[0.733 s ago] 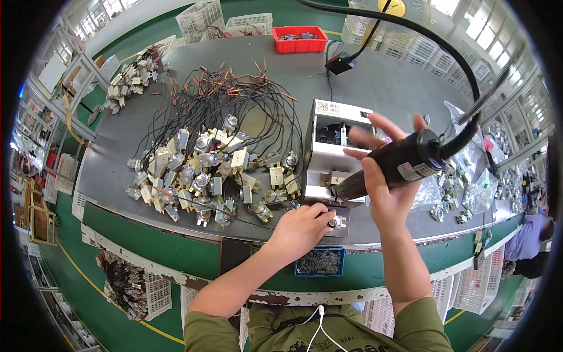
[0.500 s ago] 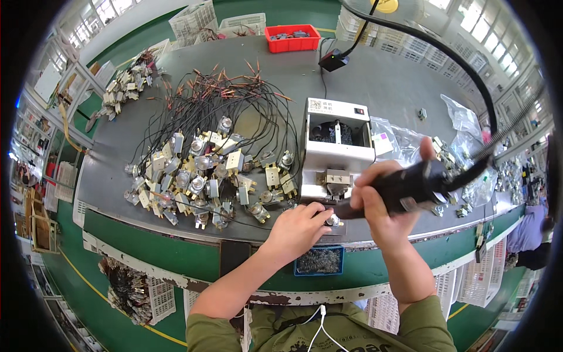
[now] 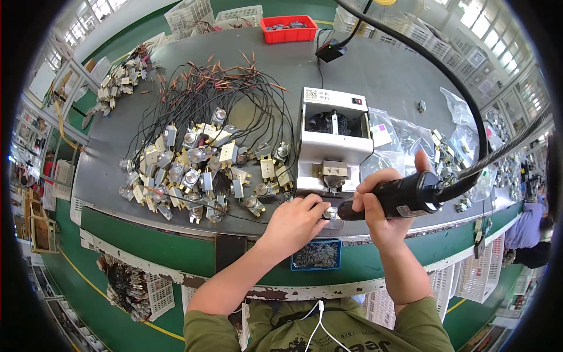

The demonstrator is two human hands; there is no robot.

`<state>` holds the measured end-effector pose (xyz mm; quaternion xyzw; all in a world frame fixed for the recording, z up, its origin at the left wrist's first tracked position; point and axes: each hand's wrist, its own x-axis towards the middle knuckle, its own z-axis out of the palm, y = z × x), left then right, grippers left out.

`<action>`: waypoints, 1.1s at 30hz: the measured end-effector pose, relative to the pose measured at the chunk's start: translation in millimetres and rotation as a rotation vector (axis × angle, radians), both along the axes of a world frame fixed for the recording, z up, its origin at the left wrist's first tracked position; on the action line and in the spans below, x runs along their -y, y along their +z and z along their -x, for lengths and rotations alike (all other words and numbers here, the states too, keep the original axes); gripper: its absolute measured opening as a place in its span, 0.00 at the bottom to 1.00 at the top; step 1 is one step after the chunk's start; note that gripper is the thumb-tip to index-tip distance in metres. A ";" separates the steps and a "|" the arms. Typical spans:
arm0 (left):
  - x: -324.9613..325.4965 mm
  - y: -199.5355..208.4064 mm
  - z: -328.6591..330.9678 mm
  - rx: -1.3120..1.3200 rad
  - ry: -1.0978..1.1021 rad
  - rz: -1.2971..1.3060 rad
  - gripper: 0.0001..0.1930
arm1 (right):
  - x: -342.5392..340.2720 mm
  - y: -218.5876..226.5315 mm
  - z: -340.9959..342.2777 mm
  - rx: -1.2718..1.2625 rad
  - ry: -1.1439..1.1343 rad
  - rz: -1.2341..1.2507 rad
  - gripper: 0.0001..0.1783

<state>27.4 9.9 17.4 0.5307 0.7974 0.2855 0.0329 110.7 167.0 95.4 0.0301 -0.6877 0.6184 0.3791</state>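
Note:
My right hand (image 3: 381, 199) is wrapped round a black electric screwdriver (image 3: 406, 196), thumb raised, with a cable and a metal spiral hose at its back end. The tool's nose points left, right beside a small part with a shiny round metal end (image 3: 331, 213). My left hand (image 3: 297, 220) has its fingers bent over that part at the front edge of the table; the rest of the part is hidden beneath them. Just behind both hands stands a metal screw-feeding machine (image 3: 333, 141) with an open top and a small block (image 3: 335, 169) at its front.
A heap of thermostat-like parts (image 3: 190, 170) with black leads lies on the left of the table (image 3: 375, 64). A blue tray of small metal pieces (image 3: 316, 256) sits below the edge. Plastic bags (image 3: 404, 138) and loose parts lie right; a red bin (image 3: 289, 29) stands at the back.
The screwdriver's nose has drawn slightly right, away from my left fingertips, and its back end has dropped. The part's round end shows more plainly. The whole view has shifted a little.

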 end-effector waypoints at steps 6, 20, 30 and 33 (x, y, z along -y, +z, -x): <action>0.9 -0.3 -0.5 0.009 -0.006 0.002 0.18 | 0.0 -5.2 1.3 -0.019 0.029 -0.063 0.55; 2.6 -3.3 -0.8 0.045 -0.016 0.006 0.18 | -0.5 -13.3 -0.5 -0.044 -0.022 -0.169 0.55; 3.0 -4.6 0.8 0.038 -0.040 0.006 0.19 | 3.9 -12.8 1.4 -0.003 0.002 -0.214 0.52; 4.3 -2.3 0.3 0.038 -0.041 0.020 0.19 | 6.8 -12.3 1.8 -0.042 0.019 -0.179 0.51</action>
